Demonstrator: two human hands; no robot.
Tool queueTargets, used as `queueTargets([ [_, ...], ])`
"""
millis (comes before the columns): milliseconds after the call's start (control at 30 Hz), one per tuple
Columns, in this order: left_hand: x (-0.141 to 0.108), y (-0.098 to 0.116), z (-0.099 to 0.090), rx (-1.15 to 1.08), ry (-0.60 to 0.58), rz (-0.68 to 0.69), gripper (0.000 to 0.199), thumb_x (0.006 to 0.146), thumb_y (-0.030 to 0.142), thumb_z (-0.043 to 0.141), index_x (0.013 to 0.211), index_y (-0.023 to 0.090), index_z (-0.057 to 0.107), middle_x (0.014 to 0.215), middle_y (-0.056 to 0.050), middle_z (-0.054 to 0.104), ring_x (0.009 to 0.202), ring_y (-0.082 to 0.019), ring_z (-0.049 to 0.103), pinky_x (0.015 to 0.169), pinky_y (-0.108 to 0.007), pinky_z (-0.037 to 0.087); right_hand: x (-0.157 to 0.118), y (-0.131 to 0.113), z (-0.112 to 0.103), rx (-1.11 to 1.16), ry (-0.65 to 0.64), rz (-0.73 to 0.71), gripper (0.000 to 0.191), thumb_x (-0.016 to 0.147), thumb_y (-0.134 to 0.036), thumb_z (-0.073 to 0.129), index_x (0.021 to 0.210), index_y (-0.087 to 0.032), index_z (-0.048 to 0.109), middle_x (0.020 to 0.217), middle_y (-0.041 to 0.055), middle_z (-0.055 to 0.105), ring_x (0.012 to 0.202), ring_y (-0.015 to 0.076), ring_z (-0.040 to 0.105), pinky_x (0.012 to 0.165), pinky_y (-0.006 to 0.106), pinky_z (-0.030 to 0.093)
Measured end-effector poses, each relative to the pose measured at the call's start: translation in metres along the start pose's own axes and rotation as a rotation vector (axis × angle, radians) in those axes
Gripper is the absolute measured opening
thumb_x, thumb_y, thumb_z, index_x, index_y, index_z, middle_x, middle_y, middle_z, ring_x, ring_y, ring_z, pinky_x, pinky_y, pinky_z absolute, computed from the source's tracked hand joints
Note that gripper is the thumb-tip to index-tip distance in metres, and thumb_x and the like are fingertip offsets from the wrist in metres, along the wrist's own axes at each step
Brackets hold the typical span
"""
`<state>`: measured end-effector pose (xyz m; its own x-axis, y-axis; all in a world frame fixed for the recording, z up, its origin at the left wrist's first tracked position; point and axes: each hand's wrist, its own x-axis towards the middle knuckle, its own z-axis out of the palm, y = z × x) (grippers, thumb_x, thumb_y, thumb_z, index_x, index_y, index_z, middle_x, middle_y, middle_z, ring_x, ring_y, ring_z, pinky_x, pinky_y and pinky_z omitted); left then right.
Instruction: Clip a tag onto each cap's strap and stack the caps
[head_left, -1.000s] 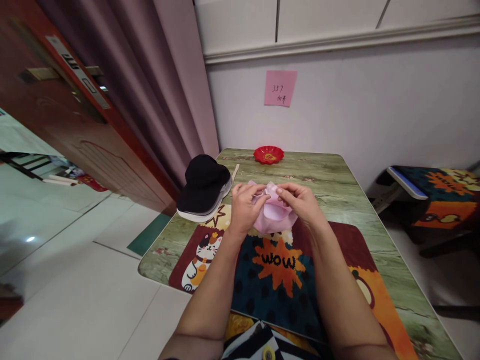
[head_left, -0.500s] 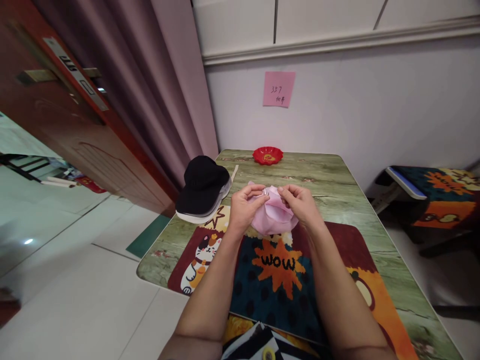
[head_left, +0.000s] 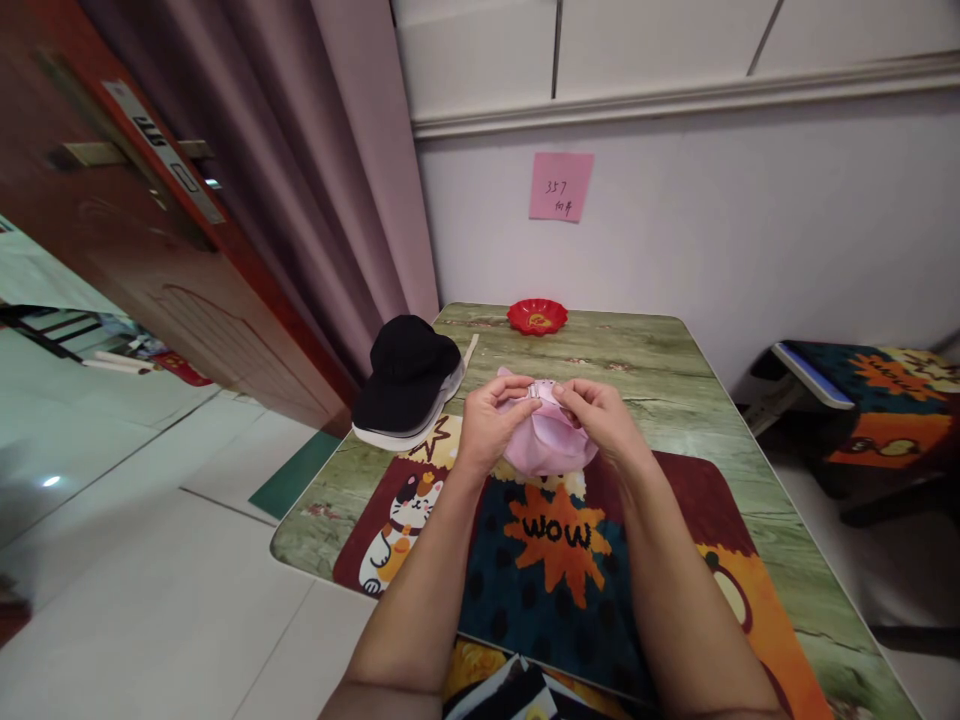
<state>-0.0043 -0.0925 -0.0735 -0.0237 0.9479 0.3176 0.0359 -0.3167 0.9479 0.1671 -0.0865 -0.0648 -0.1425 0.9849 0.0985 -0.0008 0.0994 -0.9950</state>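
Note:
A pink cloth item (head_left: pixel 549 445), which looks like a cap, hangs between my hands above the patterned mat (head_left: pixel 555 600). My left hand (head_left: pixel 491 415) pinches its upper left edge beside a small metal buckle (head_left: pixel 534 391). On the other side, my right hand (head_left: pixel 596 410) grips the upper right edge between thumb and fingers. The fingertips of both hands are close together at the buckle. A black cap (head_left: pixel 409 370) rests on a white one (head_left: pixel 401 438) at the table's left side.
A red scalloped dish (head_left: pixel 538 317) stands near the back edge of the wood-patterned table (head_left: pixel 637 345). A pink note (head_left: pixel 561 187) is on the wall. To the left are a curtain and a wooden door (head_left: pixel 187 250); another mat-covered surface (head_left: pixel 892 400) is at right.
The right fingertips have shifted slightly at the pink cloth's edge, near the buckle. The whole view has moved a little; both hands still hold the cloth.

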Motion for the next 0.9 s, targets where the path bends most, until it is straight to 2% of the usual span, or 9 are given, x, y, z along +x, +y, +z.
queueTargets([
  [200,-0.0003,0.0003,-0.0010,-0.001,-0.045,-0.004,0.033,0.071,0.031,0.084,0.099,0.015,0.075,0.090,-0.007,0.077,0.086,-0.020,0.072,0.085,-0.031,0.057,-0.0015,-0.0021,-0.0045,0.021,-0.063,0.018,0.044,0.074,-0.057,0.072,0.060,-0.019,0.055,0.055,-0.0045,0.045,0.050,0.0086,0.035,0.049,0.025,0.024],
  [433,-0.0015,0.0025,-0.0020,0.004,-0.110,0.040,0.033,0.070,0.030,0.085,0.098,0.017,0.075,0.099,-0.008,0.078,0.091,-0.021,0.072,0.088,-0.033,0.057,-0.0036,-0.0054,-0.0062,0.054,-0.084,0.022,0.040,0.072,-0.055,0.077,0.065,-0.017,0.064,0.056,-0.0041,0.049,0.052,0.0087,0.036,0.051,0.025,0.027],
  [600,-0.0008,0.0042,-0.0039,0.059,-0.099,0.080,0.034,0.069,0.033,0.086,0.097,0.016,0.076,0.097,-0.008,0.078,0.091,-0.022,0.072,0.087,-0.034,0.057,-0.0042,-0.0058,-0.0059,0.066,-0.051,0.012,0.033,0.071,-0.049,0.079,0.074,-0.017,0.073,0.065,-0.0010,0.060,0.059,0.0104,0.045,0.056,0.025,0.034],
  [900,-0.0032,0.0034,-0.0063,0.128,-0.090,0.119,0.028,0.072,0.032,0.084,0.096,0.018,0.077,0.102,-0.008,0.077,0.096,-0.023,0.072,0.094,-0.037,0.055,-0.0044,-0.0059,-0.0056,0.032,-0.047,-0.005,0.025,0.069,-0.041,0.080,0.069,-0.018,0.072,0.067,-0.0008,0.062,0.061,0.0112,0.047,0.060,0.026,0.037],
])
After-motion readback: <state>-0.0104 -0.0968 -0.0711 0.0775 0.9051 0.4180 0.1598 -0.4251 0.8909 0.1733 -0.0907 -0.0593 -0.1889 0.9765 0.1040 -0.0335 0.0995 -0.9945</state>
